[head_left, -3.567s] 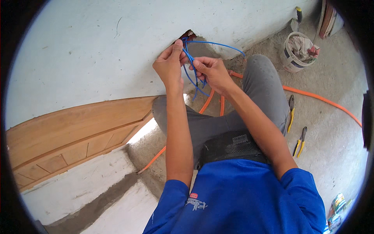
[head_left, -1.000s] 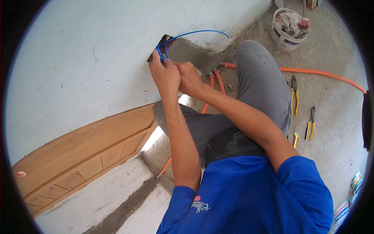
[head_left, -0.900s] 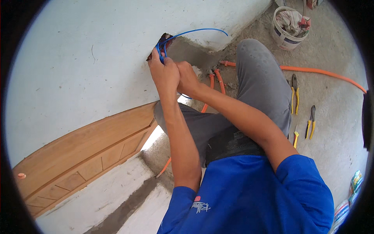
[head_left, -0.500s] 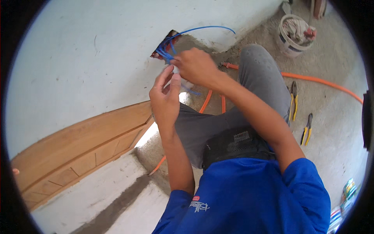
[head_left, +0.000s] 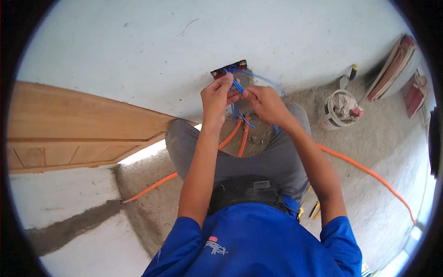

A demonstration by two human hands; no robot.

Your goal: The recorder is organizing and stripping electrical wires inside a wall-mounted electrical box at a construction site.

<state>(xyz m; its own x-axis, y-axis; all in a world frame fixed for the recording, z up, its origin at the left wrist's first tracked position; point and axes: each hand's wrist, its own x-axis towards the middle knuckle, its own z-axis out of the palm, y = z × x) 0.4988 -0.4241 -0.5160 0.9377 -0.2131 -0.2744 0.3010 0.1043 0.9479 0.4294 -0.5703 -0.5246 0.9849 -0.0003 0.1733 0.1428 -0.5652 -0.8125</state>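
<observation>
A bundle of blue wires (head_left: 237, 85) comes out of a rough hole (head_left: 216, 74) low in the white wall, with loose ends hanging below and one arching off to the right. My left hand (head_left: 216, 99) pinches the bundle close to the hole, thumb uppermost. My right hand (head_left: 266, 105) grips the same wires a little lower and to the right, thumb against the forefinger. Beneath them, orange conduits (head_left: 244, 134) end among rubble at the wall's foot, between my bent legs.
A wooden panelled door (head_left: 69, 124) stands at the left. At the right are a bucket (head_left: 328, 115) with rags, a trowel (head_left: 344, 82) and boards (head_left: 387, 74) against the wall. An orange conduit (head_left: 360, 166) crosses the floor; yellow-handled tools (head_left: 316, 210) lie beside my right arm.
The camera has turned, so the wall hole sits further right. Since half a second ago my left hand has risen onto the wires and my right hand has shifted rightward along them.
</observation>
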